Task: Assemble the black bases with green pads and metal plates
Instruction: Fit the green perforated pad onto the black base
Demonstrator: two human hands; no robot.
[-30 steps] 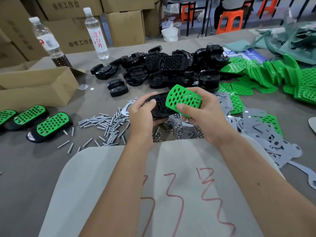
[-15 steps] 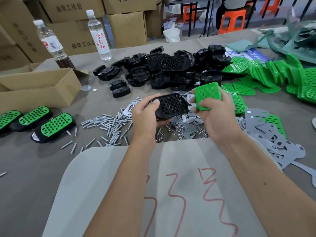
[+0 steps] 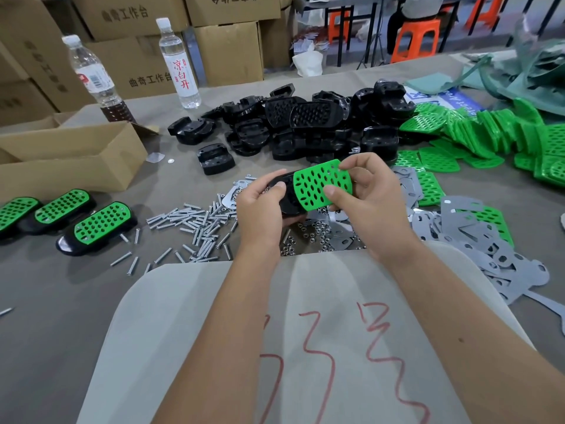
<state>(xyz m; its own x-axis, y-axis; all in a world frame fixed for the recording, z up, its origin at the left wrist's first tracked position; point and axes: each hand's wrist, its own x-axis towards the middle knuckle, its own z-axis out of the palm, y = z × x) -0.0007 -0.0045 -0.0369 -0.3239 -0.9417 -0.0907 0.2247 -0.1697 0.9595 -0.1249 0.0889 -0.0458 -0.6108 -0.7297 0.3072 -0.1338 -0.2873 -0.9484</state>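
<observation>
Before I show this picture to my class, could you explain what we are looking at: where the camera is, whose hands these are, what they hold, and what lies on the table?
There is no machine here. A person wears one wide-angle camera on the head, looking down at their own two bare hands. The left hand holds a black base; the right hand pinches a perforated green pad and lays it over that base. On the grey table lie a pile of black bases, loose green pads, grey metal plates, screws and small nuts. At the left, three finished bases with pads stand beside a cardboard box and two bottles.
</observation>
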